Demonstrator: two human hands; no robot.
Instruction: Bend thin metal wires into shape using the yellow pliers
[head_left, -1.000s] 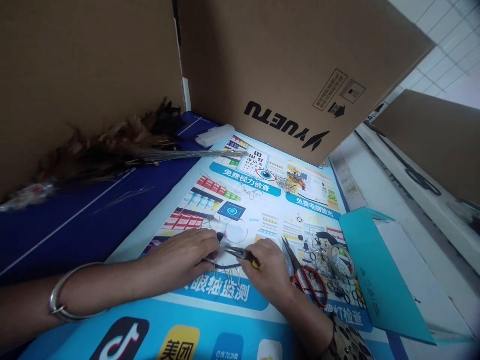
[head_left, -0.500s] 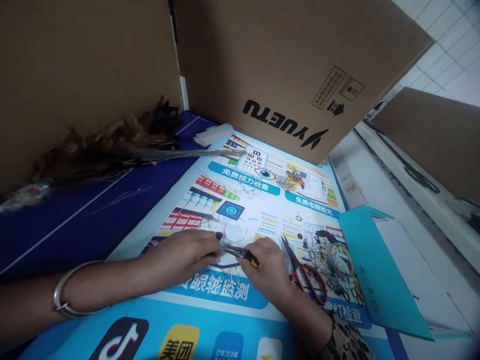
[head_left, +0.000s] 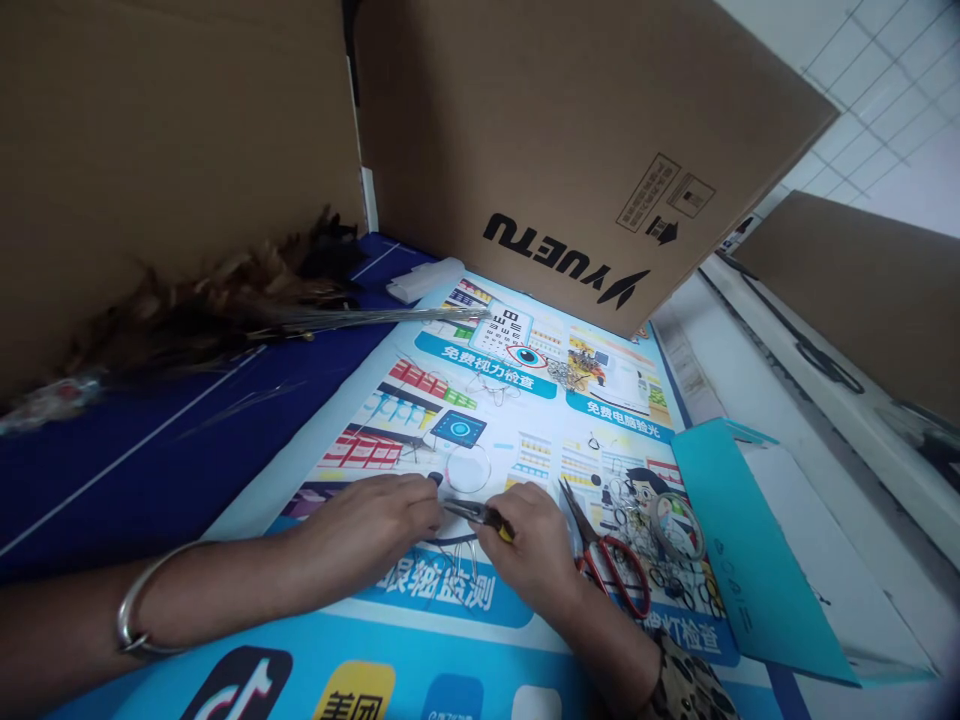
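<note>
My right hand [head_left: 529, 545] is wrapped round a pair of pliers [head_left: 474, 510] with dark jaws and yellow-and-black handles. The jaws point left and reach the fingertips of my left hand [head_left: 394, 520]. Those fingers are pinched together; whatever sits between them is too small to make out. Thin bent wires [head_left: 465, 560] lie on the printed sheet between my wrists. Just right of my right hand rest red-handled scissors [head_left: 611, 560], blades pointing away from me. Beyond the pliers is a clear round ring or disc [head_left: 467, 468].
A jumble of small rings and wire pieces [head_left: 660, 570] lies by a roll of tape [head_left: 677, 527] at the right. Beside it stands an open turquoise box [head_left: 757, 560]. Brown feathers [head_left: 225, 300] and long thin wires [head_left: 375, 318] lie at the left. Cardboard walls [head_left: 555, 150] enclose the back.
The view has shifted slightly. Both hands keep nearly the same pose, with the pliers' jaws still at the left fingertips.
</note>
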